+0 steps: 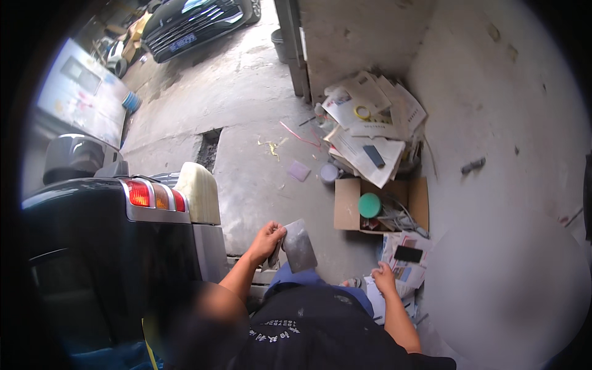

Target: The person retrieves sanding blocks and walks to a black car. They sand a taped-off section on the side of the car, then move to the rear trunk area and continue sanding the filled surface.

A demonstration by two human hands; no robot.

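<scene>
In front of my body, my left hand [266, 242] pinches a flat grey rectangular sheet [300, 248] by its upper left corner. The sheet has a dull, smudged face and hangs over my lap. A darker edge shows below my fingers, but what it belongs to is unclear. My right hand [385, 279] is lower right, its fingers loosely bent and apart, with nothing visible in it. Beside it a black phone [408, 254] lies on printed papers [394, 243] on the floor.
The dark car body [111, 246] with a red and orange tail light [154, 195] stands close on my left. A cardboard box [347, 203] with a green round pad [370, 205] sits ahead right, below a paper pile [370, 148]. A wall [493, 123] bounds the right.
</scene>
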